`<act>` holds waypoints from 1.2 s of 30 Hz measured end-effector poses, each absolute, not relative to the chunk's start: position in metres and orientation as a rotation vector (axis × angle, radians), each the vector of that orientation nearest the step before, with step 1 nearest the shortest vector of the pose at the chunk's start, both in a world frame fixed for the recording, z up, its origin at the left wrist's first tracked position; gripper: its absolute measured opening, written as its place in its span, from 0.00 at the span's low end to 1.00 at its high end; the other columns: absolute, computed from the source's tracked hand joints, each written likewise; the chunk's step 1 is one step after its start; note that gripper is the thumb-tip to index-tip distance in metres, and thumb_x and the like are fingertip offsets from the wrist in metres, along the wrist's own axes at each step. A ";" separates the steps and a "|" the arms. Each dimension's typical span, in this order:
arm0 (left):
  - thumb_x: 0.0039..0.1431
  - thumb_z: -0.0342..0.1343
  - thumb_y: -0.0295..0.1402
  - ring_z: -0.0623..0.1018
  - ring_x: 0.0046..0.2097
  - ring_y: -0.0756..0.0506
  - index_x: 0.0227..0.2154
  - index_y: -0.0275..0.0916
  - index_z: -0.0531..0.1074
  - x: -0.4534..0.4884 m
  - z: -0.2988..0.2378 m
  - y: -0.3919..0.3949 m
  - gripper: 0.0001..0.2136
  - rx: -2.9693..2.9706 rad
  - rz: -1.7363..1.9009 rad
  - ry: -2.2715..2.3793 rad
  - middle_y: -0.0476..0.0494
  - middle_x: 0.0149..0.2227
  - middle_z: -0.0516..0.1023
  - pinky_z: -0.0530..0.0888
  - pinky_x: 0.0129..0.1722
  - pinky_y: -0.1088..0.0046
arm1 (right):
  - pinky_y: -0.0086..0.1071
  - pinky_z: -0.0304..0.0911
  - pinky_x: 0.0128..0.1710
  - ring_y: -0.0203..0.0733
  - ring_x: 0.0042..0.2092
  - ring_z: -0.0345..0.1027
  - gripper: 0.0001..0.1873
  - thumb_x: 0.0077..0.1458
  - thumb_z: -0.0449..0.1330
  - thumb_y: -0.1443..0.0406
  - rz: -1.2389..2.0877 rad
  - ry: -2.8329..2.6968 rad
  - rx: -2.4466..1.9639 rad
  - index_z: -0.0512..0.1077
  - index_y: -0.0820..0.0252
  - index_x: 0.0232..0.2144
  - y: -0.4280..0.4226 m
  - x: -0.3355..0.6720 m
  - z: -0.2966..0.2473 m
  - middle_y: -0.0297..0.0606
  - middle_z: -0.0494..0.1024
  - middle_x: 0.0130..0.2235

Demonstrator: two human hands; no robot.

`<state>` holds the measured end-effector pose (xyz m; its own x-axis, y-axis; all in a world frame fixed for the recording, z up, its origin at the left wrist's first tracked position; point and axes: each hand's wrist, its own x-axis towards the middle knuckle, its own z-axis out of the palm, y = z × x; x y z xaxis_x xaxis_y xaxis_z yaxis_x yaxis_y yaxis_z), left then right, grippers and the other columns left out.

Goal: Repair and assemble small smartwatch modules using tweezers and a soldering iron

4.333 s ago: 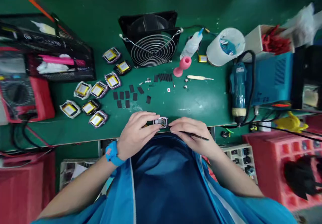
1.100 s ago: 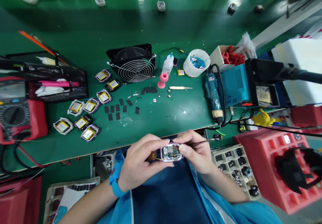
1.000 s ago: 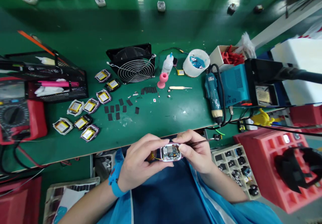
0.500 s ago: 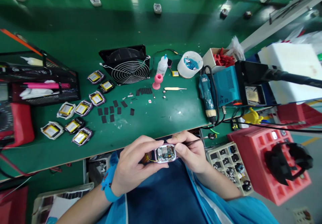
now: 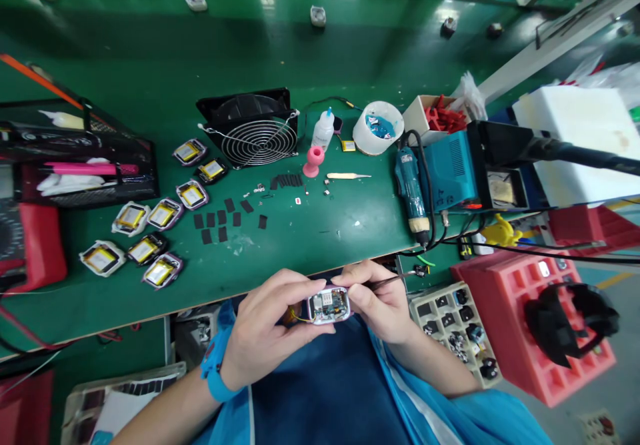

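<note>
Both hands hold a small opened device point(image 5: 327, 305) with a pale lilac case and a bare circuit board, just off the green bench's point(image 5: 320, 231) near edge, above my blue apron. My left hand point(image 5: 265, 328) grips its left side, where yellow wires hang out. My right hand point(image 5: 377, 301) pinches its right side and also holds thin black tweezers point(image 5: 395, 279) that point right. A blue band sits on my left wrist.
Several lilac cases with yellow batteries point(image 5: 145, 235) and black pads point(image 5: 227, 218) lie on the bench at left. Behind stand a fan point(image 5: 253, 128), glue bottle point(image 5: 323, 130), pink stand point(image 5: 313, 161), white cup point(image 5: 377, 127), blue electric screwdriver point(image 5: 410, 191). Red tray point(image 5: 525, 325) and parts tray point(image 5: 457, 328) at right.
Since 4.3 s ago both hands have drawn the device back from the bench edge toward my body, and the view has tilted up. Over the last second the hands barely move.
</note>
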<state>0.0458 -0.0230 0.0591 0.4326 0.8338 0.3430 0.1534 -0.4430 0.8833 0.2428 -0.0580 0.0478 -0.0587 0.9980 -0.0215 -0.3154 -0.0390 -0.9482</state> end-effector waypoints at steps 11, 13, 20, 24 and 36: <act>0.56 0.71 0.37 0.81 0.34 0.49 0.50 0.41 0.76 0.046 0.058 -0.023 0.19 1.835 1.056 0.830 0.46 0.37 0.81 0.79 0.32 0.76 | 0.28 0.61 0.25 0.34 0.26 0.64 0.11 0.64 0.64 0.56 1.377 -1.031 -1.007 0.80 0.56 0.39 -0.059 0.244 0.045 0.33 0.76 0.27; 0.56 0.71 0.35 0.81 0.34 0.48 0.50 0.42 0.76 0.046 0.058 -0.023 0.19 1.839 1.049 0.819 0.46 0.37 0.81 0.79 0.31 0.76 | 0.28 0.60 0.25 0.34 0.26 0.64 0.10 0.64 0.64 0.57 1.385 -1.024 -0.992 0.81 0.56 0.40 -0.059 0.244 0.045 0.33 0.76 0.27; 0.55 0.72 0.39 0.80 0.32 0.50 0.48 0.41 0.76 0.048 0.057 -0.024 0.19 1.822 1.045 0.840 0.48 0.34 0.80 0.77 0.28 0.78 | 0.28 0.60 0.26 0.34 0.26 0.64 0.09 0.64 0.65 0.57 1.428 -0.982 -0.985 0.81 0.55 0.39 -0.057 0.243 0.047 0.34 0.77 0.28; 0.55 0.72 0.38 0.80 0.31 0.50 0.47 0.41 0.76 0.048 0.058 -0.023 0.19 1.836 1.048 0.818 0.49 0.33 0.80 0.76 0.27 0.77 | 0.27 0.61 0.27 0.33 0.27 0.64 0.07 0.65 0.64 0.59 1.436 -0.989 -0.941 0.81 0.52 0.41 -0.056 0.243 0.047 0.32 0.76 0.28; 0.53 0.74 0.35 0.83 0.38 0.48 0.47 0.42 0.73 0.052 0.041 -0.033 0.21 1.484 1.052 0.915 0.46 0.40 0.82 0.79 0.37 0.76 | 0.29 0.69 0.33 0.36 0.33 0.74 0.09 0.66 0.63 0.62 1.200 -1.302 -1.117 0.79 0.56 0.46 -0.043 0.249 0.054 0.37 0.82 0.36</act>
<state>0.0522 -0.0334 0.0410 0.3203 0.9362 0.1443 0.0131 -0.1567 0.9876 0.2485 -0.0430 0.0538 -0.0723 0.9941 0.0807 0.0007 0.0809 -0.9967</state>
